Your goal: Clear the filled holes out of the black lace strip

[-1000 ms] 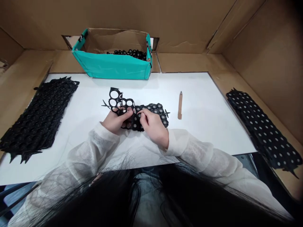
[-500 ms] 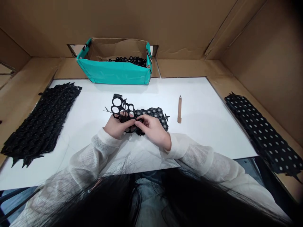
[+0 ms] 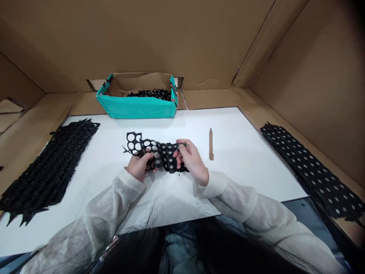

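Note:
A black sheet (image 3: pixel 171 165) with rows of round holes is held up between my hands over the white board. Its left part shows open holes with white behind them, while many holes on the right part are filled with dark round pieces. My left hand (image 3: pixel 137 166) grips the left part, thumb on top and fingertips showing below. With thumb and fingers closed, my right hand (image 3: pixel 193 159) pinches the upper right part of the same sheet. Fingers partly hide both ends.
A teal-fronted cardboard box (image 3: pixel 139 107) with black rings (image 3: pixel 151 94) stands at the back. Stacked black sheets (image 3: pixel 51 163) lie left; black sheets with pale dots (image 3: pixel 309 167) lie right. A narrow brown pointed tool (image 3: pixel 211 144) rests on the white board (image 3: pixel 242 167).
My right hand has moved from the sheet's middle, beside my left thumb, to its right part. The sheet has been lifted and turned slightly. The camera view has tilted up.

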Tool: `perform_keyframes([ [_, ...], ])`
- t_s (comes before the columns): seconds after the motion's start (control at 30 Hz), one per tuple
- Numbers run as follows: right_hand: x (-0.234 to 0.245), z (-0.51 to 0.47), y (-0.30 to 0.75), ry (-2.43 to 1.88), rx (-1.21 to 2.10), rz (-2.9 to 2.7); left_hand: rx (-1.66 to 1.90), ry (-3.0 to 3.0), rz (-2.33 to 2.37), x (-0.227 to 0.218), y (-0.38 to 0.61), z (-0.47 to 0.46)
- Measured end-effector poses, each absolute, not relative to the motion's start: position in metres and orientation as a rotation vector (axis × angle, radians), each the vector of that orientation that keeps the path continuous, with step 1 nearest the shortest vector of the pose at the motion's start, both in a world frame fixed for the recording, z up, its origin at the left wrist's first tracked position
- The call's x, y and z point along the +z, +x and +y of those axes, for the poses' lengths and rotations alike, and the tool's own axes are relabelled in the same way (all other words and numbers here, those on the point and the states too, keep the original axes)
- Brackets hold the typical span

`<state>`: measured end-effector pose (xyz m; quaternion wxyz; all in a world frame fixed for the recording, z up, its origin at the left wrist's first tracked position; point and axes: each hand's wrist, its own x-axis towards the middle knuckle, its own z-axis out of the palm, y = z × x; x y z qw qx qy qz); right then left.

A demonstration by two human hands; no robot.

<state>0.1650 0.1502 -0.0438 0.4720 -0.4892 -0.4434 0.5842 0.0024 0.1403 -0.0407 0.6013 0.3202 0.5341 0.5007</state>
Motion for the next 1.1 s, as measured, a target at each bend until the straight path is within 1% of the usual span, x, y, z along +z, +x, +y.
perform_keyframes([
  [0.07,-0.041,0.147,0.164,-1.151,1.566,-1.213,1.070,0.796,1.168,-0.037,-0.001,0.141],
  [0.17,-0.040,0.144,0.162,-1.165,1.743,-1.231,1.002,0.878,1.104,-0.034,-0.006,0.142],
  [0.3,-0.042,0.142,0.162,-1.197,1.814,-1.245,1.023,0.921,1.106,-0.034,-0.006,0.139],
  [0.5,-0.041,0.134,0.161,-1.219,1.764,-1.435,1.077,1.020,1.129,-0.041,-0.002,0.135],
  [0.6,-0.042,0.131,0.159,-1.179,1.661,-1.535,1.102,1.083,1.148,-0.045,-0.002,0.134],
  [0.67,-0.044,0.132,0.158,-1.118,1.665,-1.526,1.108,1.100,1.167,-0.045,-0.002,0.133],
  [0.77,-0.049,0.135,0.157,-1.015,1.785,-1.396,1.118,1.095,1.128,-0.044,-0.001,0.132],
  [0.87,-0.053,0.138,0.155,-1.031,1.803,-1.263,1.156,1.058,1.073,-0.044,0.001,0.132],
  [1.0,-0.051,0.140,0.154,-1.123,1.713,-1.097,1.177,0.954,1.075,-0.044,0.007,0.131],
  [1.1,-0.046,0.151,0.165,-1.146,1.490,-0.843,1.243,0.816,1.143,-0.039,0.009,0.131],
])
